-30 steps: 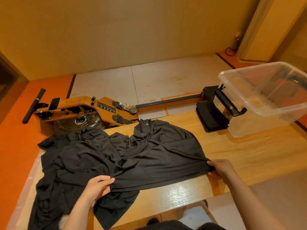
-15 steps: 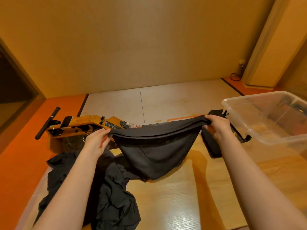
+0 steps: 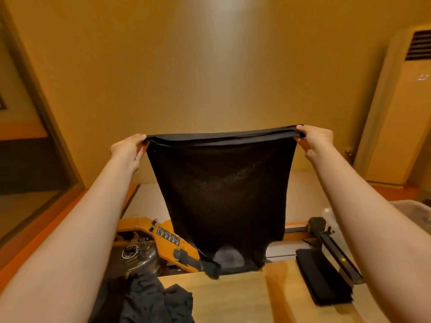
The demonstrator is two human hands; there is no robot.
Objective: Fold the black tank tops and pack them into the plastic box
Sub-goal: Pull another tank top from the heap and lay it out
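Holding: both hands lift one black tank top [image 3: 221, 194] into the air, spread flat between them in front of the plain wall [image 3: 210, 66].
Left side: the left hand [image 3: 127, 149] has its fingers curled, pinching the left corner of the raised edge with the thumb on the near side.
Right side: the right hand [image 3: 314, 141] pinches the right corner the same way, fingers bent over the cloth.
Orientation: the garment hangs upside down. The hem is pulled taut at the top, and the neck opening and straps are at the bottom.
Lower end: one strap dangles by the far edge of the wooden table [image 3: 233, 297]. Whether it touches the wood cannot be told.
Unfolded pile: crumpled black tank tops [image 3: 149, 299] lie heaped on the table at the near left, beside the left forearm.
Folded piece: a folded black garment [image 3: 324, 278] lies flat on the table at the right, just beside a black latch handle [image 3: 338, 259].
Container: the plastic box [image 3: 417, 210] is clear and shows only in part at the right edge, behind the right forearm. Its contents cannot be told.
Beyond the table: a wooden rowing machine [image 3: 149, 231] stands on the floor, its water tank [image 3: 137, 255] at the left.
Corner: a floor-standing air conditioner [image 3: 401, 108] stands by the wall at the far right.
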